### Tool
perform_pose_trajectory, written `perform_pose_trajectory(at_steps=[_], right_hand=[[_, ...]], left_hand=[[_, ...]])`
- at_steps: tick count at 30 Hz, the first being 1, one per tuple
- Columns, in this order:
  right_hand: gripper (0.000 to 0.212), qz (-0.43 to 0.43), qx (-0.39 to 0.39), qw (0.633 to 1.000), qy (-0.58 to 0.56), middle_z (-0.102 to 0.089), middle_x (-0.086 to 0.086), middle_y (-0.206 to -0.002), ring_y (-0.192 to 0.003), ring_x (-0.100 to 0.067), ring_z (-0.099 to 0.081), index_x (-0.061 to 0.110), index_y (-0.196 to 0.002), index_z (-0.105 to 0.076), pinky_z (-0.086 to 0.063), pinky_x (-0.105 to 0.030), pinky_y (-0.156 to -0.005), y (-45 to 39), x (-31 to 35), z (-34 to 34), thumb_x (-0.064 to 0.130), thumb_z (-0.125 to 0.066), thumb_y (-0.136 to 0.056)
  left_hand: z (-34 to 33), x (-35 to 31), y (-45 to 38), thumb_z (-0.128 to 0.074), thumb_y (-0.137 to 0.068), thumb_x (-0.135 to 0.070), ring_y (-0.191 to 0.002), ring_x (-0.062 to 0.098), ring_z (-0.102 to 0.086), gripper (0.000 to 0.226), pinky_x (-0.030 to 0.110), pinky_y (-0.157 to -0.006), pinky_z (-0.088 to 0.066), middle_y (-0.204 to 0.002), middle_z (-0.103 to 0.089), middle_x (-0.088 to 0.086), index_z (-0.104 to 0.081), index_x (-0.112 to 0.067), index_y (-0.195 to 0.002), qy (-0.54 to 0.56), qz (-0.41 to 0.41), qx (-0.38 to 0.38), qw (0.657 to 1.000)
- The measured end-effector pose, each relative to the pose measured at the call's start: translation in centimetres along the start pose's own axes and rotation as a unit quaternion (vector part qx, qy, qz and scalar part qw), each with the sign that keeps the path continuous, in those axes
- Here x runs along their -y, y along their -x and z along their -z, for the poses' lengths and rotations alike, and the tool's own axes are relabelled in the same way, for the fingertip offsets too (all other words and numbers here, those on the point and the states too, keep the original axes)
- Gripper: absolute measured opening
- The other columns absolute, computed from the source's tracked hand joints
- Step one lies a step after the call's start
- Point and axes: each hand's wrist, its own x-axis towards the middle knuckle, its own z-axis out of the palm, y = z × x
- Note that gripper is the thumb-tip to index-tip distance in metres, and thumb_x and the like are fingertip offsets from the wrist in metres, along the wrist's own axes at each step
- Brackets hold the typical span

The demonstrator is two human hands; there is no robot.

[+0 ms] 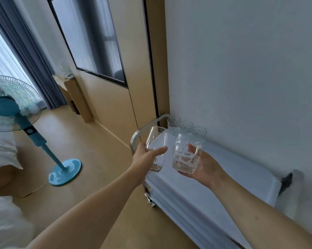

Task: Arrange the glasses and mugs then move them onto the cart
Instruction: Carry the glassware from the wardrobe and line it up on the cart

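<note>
Two hands are carrying glassware over the cart (214, 177): left hand (146, 156) gripping a glass (154, 139), right hand (205, 166) cradling a mug (184, 153); both fragile, slippery.

white wall (241, 60) | tan floor (97, 177) | wooden door (104, 97) | blue pedestal fan (16, 108) | grey curtain (25, 51), daylit

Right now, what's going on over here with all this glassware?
A person is carrying glassware to a cart covered with a white cloth, which stands against the wall. The left hand grips a tall clear glass, and the right hand holds a clear mug with a handle. Both are held above the cart's far end, not yet set down. A few glasses already stand there, next to the wall.
</note>
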Motion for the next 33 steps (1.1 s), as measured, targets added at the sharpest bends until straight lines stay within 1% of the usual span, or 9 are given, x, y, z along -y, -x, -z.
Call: perform_pose_trajectory(at_steps=[3, 7, 11, 15, 20, 23, 27, 30, 33], right_hand=[[0.058, 0.016, -0.056, 0.998, -0.014, -0.058, -0.023, -0.139, -0.127, -0.043, -0.057, 0.005, -0.128, -0.066, -0.043, -0.059, -0.108, -1.3, 0.7, 0.1, 0.038, -0.079, -0.082], [0.045, 0.036, -0.127, 0.99, -0.04, -0.066, -0.018, -0.125, -0.12, -0.039, -0.063, 0.007, -0.114, -0.071, -0.043, -0.057, -0.109, -2.3, 0.8, 0.4, 0.035, -0.078, -0.078], [0.03, 0.046, -0.168, 0.98, -0.095, -0.069, -0.016, -0.115, -0.109, -0.038, -0.066, 0.012, -0.1, -0.076, -0.042, -0.055, -0.11, -2.8, -0.7, 0.5, 0.033, -0.077, -0.079], [0.048, 0.044, -0.204, 0.972, -0.108, -0.063, -0.011, -0.119, -0.109, -0.036, -0.064, 0.019, -0.107, -0.071, -0.042, -0.056, -0.109, -3.5, -2.5, 1.2, 0.03, -0.09, -0.065], [0.072, 0.045, -0.236, 0.961, -0.137, -0.064, -0.01, -0.109, -0.099, -0.036, -0.066, 0.015, -0.102, -0.071, -0.051, -0.052, -0.099, -3.9, -3.2, 3.2, 0.028, -0.103, -0.039], [0.072, 0.036, -0.24, 0.96, -0.138, -0.064, -0.009, -0.105, -0.097, -0.034, -0.065, 0.013, -0.107, -0.066, -0.05, -0.049, -0.097, -4.6, -2.9, 5.2, 0.032, -0.101, -0.047], [0.035, 0.039, -0.266, 0.954, -0.136, -0.063, -0.006, -0.099, -0.084, -0.026, -0.065, 0.017, -0.103, -0.068, -0.048, -0.043, -0.089, -6.2, -1.1, 8.4, 0.03, -0.085, -0.075], [0.027, 0.043, -0.28, 0.953, -0.107, -0.063, -0.004, -0.08, -0.068, -0.02, -0.061, 0.017, -0.089, -0.067, -0.041, -0.033, -0.069, -8.1, 0.7, 10.4, 0.025, -0.085, -0.07], [0.031, 0.039, -0.249, 0.966, -0.058, -0.057, -0.004, -0.076, -0.066, -0.02, -0.054, 0.019, -0.087, -0.067, -0.039, -0.031, -0.065, -9.9, 2.1, 13.1, 0.026, -0.09, -0.067]], left_hand=[[-0.2, -1.3, -3.6, -0.088, -0.051, -0.065, -0.099, 0.021, -0.067, 0.108, 0.057, -0.094, -0.055, -0.105, -0.066, 0.001, -0.043, -0.024, -0.14, -0.016, -0.01, 0.043, 0.999], [-0.5, -1.7, -8.0, -0.089, -0.068, -0.052, -0.101, 0.022, -0.067, 0.091, 0.054, -0.09, -0.058, -0.113, -0.062, 0.006, -0.042, -0.022, -0.14, 0.006, 0.003, 0.104, 0.995], [-0.8, -0.6, -10.6, -0.086, -0.074, -0.05, -0.103, 0.02, -0.065, 0.087, 0.05, -0.096, -0.055, -0.122, -0.057, 0.004, -0.041, -0.022, -0.142, -0.018, 0.012, 0.167, 0.986], [-1.2, 0.0, -13.1, -0.088, -0.055, -0.06, -0.104, 0.021, -0.065, 0.103, 0.053, -0.094, -0.057, -0.121, -0.056, 0.001, -0.041, -0.028, -0.142, -0.03, 0.017, 0.211, 0.977], [-2.5, 0.5, -15.7, -0.088, -0.057, -0.06, -0.104, 0.022, -0.065, 0.098, 0.054, -0.096, -0.055, -0.123, -0.057, 0.005, -0.042, -0.03, -0.138, -0.036, 0.044, 0.235, 0.97], [-4.1, 0.9, -17.7, -0.089, -0.067, -0.053, -0.103, 0.022, -0.065, 0.088, 0.054, -0.097, -0.055, -0.123, -0.057, 0.005, -0.043, -0.029, -0.137, -0.038, 0.052, 0.233, 0.97], [-6.1, 1.2, -20.0, -0.088, -0.065, -0.055, -0.102, 0.023, -0.066, 0.089, 0.053, -0.099, -0.054, -0.122, -0.059, 0.004, -0.045, -0.029, -0.138, -0.052, 0.048, 0.217, 0.974], [-7.9, 1.2, -21.8, -0.089, -0.057, -0.06, -0.103, 0.021, -0.065, 0.095, 0.05, -0.101, -0.052, -0.119, -0.062, 0.0, -0.049, -0.029, -0.137, -0.077, 0.048, 0.197, 0.976], [-10.1, 1.1, -23.5, -0.092, -0.057, -0.057, -0.103, 0.018, -0.065, 0.092, 0.047, -0.1, -0.052, -0.114, -0.066, -0.002, -0.05, -0.028, -0.133, -0.107, 0.051, 0.191, 0.974]])
